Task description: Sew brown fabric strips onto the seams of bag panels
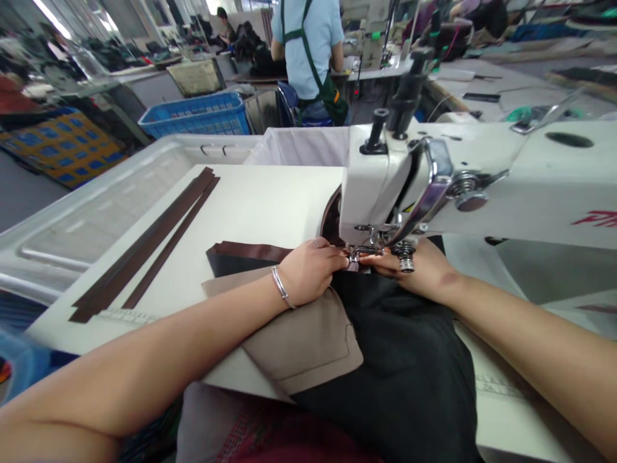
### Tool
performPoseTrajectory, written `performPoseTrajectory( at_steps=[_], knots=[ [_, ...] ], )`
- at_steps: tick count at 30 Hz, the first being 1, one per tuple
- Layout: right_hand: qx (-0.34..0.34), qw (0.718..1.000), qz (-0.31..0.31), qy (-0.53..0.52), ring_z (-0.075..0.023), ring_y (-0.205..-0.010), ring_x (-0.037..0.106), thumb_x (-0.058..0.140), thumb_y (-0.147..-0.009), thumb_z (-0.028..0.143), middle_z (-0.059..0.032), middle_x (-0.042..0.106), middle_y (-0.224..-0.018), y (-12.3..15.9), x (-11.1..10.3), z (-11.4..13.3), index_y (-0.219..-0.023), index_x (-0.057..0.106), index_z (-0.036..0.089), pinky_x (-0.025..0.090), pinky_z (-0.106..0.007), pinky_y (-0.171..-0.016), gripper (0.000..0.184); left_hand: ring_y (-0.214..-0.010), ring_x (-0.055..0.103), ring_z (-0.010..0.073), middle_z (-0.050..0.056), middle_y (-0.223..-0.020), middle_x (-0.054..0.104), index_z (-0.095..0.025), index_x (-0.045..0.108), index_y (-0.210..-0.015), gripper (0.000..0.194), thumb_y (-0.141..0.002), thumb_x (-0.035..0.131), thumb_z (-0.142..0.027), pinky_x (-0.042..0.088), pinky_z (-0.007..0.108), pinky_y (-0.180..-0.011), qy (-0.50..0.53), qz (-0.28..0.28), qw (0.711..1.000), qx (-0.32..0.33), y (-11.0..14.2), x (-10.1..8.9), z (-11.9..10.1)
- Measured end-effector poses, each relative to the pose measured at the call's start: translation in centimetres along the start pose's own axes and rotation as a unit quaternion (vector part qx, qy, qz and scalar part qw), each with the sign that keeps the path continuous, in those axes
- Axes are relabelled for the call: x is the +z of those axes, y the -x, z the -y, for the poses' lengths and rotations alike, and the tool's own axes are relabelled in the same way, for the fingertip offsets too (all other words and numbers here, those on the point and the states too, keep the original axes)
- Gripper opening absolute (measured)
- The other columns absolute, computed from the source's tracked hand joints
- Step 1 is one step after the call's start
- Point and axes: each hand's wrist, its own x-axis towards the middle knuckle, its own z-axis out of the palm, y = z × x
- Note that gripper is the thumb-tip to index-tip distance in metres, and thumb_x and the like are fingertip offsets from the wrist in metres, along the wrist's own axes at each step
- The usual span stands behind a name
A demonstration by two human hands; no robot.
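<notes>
My left hand, with a bracelet at its wrist, reaches in to the presser foot of a white sewing machine. Its fingers are closed together on the edge of the fabric there. On the other side of the foot, my right hand holds the black fabric, its fingertips partly hidden by the machine. Under my left wrist lies a taupe fabric panel with a dark stitched line. A brown and black folded piece extends to the left, and the black fabric hangs toward my lap.
Dark brown strips lie on the white tabletop, left of the machine. Beyond its edge are a translucent plastic bin and a blue basket. A person in a light blue shirt sits farther back, facing away.
</notes>
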Motion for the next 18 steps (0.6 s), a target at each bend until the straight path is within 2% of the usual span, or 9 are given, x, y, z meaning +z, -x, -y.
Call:
performPoseTrajectory(
  at_steps=[3, 8, 10, 12, 15, 17, 18],
  knots=[
    [-0.026, 0.999, 0.007, 0.021, -0.0231, -0.083, 0.066, 0.049, -0.087, 0.019, -0.0031, 0.073, -0.091, -0.1, -0.3, 0.4, -0.096, 0.074, 0.028, 0.05, -0.036, -0.076, 0.028, -0.11, 0.058, 0.0201, 0.008, -0.118, 0.067, -0.014, 0.063, -0.115, 0.035, -0.084, 0.046, -0.01, 0.044, 0.037, -0.102, 0.003, -0.005, 1.0, -0.002, 0.1, 0.2, 0.2],
    [-0.016, 1.0, 0.018, 0.017, -0.0228, -0.083, 0.067, 0.049, -0.085, 0.016, -0.0036, 0.073, -0.09, -0.4, 0.0, 0.3, -0.097, 0.074, 0.027, 0.051, -0.036, -0.077, 0.03, -0.11, 0.058, 0.0205, 0.006, -0.117, 0.067, -0.015, 0.064, -0.113, 0.035, -0.084, 0.047, -0.009, 0.044, 0.036, -0.102, 0.012, -0.016, 1.0, -0.004, 0.1, 0.4, 0.2],
    [-0.017, 0.999, 0.027, 0.006, -0.0223, -0.088, 0.067, 0.048, -0.085, 0.013, -0.0034, 0.073, -0.093, -0.5, -0.7, 0.3, -0.094, 0.074, 0.027, 0.051, -0.035, -0.08, 0.031, -0.109, 0.058, 0.0211, 0.007, -0.116, 0.067, -0.015, 0.064, -0.113, 0.034, -0.085, 0.046, -0.009, 0.045, 0.036, -0.102, 0.014, -0.01, 1.0, -0.003, 0.0, 0.2, 0.2],
    [-0.02, 0.999, 0.04, -0.005, -0.0197, -0.089, 0.067, 0.047, -0.085, 0.009, -0.002, 0.073, -0.096, 0.0, -2.4, 1.1, -0.093, 0.074, 0.027, 0.052, -0.031, -0.081, 0.034, -0.107, 0.06, 0.0199, 0.007, -0.115, 0.068, -0.014, 0.065, -0.113, 0.033, -0.088, 0.043, -0.01, 0.046, 0.035, -0.1, 0.025, 0.001, 1.0, 0.006, -0.1, -0.3, 0.6],
    [0.015, 0.999, 0.008, -0.035, -0.0169, -0.099, 0.065, 0.043, -0.089, 0.008, -0.0003, 0.07, -0.112, 2.0, -5.8, 5.3, -0.109, 0.069, 0.026, 0.052, -0.03, -0.088, 0.038, -0.107, 0.06, 0.0187, 0.008, -0.116, 0.066, -0.015, 0.063, -0.115, 0.032, -0.091, 0.042, -0.013, 0.048, 0.032, -0.096, 0.026, 0.0, 0.999, 0.031, -0.3, -1.3, 2.2],
    [0.06, 0.995, -0.061, -0.053, -0.0179, -0.116, 0.058, 0.044, -0.093, 0.015, -0.0007, 0.065, -0.124, 3.9, -7.3, 9.6, -0.122, 0.062, 0.025, 0.044, -0.036, -0.103, 0.035, -0.116, 0.055, 0.0221, 0.011, -0.122, 0.063, -0.015, 0.063, -0.116, 0.029, -0.093, 0.045, -0.019, 0.044, 0.036, -0.101, -0.017, -0.015, 0.999, 0.047, -0.5, -1.8, 3.8],
    [0.035, 0.996, -0.071, -0.051, -0.0183, -0.118, 0.056, 0.046, -0.094, 0.02, -0.0012, 0.064, -0.127, 4.8, -7.4, 11.9, -0.125, 0.059, 0.024, 0.042, -0.037, -0.105, 0.034, -0.121, 0.051, 0.0246, 0.012, -0.126, 0.06, -0.016, 0.063, -0.115, 0.028, -0.093, 0.048, -0.022, 0.04, 0.041, -0.104, -0.049, -0.018, 0.997, 0.05, -0.6, -2.0, 4.5]
  ],
)
